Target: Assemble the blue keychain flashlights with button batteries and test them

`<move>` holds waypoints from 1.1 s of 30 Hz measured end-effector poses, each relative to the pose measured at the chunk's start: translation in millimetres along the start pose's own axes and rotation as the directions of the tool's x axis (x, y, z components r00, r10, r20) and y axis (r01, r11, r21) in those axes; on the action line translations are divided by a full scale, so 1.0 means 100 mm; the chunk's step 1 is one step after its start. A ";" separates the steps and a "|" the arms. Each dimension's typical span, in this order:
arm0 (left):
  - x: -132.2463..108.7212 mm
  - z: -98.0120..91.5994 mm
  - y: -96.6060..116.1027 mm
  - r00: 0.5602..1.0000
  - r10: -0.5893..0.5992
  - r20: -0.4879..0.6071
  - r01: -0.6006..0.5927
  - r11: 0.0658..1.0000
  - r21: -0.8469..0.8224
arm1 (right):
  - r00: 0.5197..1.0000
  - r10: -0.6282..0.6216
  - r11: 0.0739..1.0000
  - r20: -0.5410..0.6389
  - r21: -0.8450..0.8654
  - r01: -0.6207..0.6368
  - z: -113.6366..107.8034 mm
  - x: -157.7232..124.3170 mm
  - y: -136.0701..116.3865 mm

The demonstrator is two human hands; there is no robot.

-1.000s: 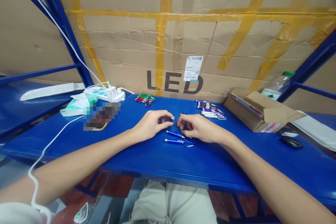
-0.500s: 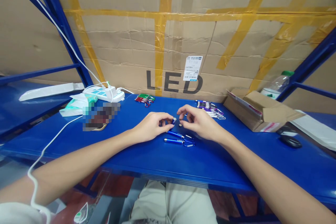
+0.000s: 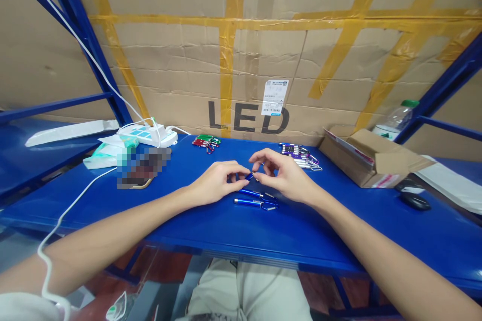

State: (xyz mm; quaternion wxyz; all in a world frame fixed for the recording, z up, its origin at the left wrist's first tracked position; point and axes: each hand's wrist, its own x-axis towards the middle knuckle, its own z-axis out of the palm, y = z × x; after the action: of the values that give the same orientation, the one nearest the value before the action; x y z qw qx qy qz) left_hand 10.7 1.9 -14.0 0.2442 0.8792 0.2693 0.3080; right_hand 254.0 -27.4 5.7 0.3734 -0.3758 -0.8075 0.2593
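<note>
A power strip (image 3: 146, 134) lies far left on the blue worktop (image 3: 211, 220). The left hand (image 3: 215, 181) has its fingers closed around a small blue torch (image 3: 248, 176), held just above the worktop. The right hand (image 3: 286, 176) has its fingers pinched on the torch's end. Two more torches (image 3: 256, 198) lie just below the hands, and a cardboard box (image 3: 371, 160) sits at the right.

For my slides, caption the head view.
Left hand holds a small blue keychain flashlight, right hand pinching its tip, two more on the blue table.
</note>
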 end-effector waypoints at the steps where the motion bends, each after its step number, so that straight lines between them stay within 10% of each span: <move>1: 0.00 0.00 0.00 1.000 0.000 0.000 0.000 1.000 -0.002 | 1.000 0.000 1.000 0.001 -0.001 0.000 0.00 0.00 0.00; 33: 0.01 -0.04 0.02 0.999 0.015 -0.042 -0.015 1.000 -0.008 | 0.998 0.002 0.985 -0.070 -0.172 -0.014 -0.04 0.02 0.05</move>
State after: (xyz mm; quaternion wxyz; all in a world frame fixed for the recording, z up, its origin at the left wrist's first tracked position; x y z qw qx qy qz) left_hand 9.4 2.3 -9.2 0.2398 0.8735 0.2665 0.3294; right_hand 258.2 -22.2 5.6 0.3660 -0.4189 -0.8120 0.1767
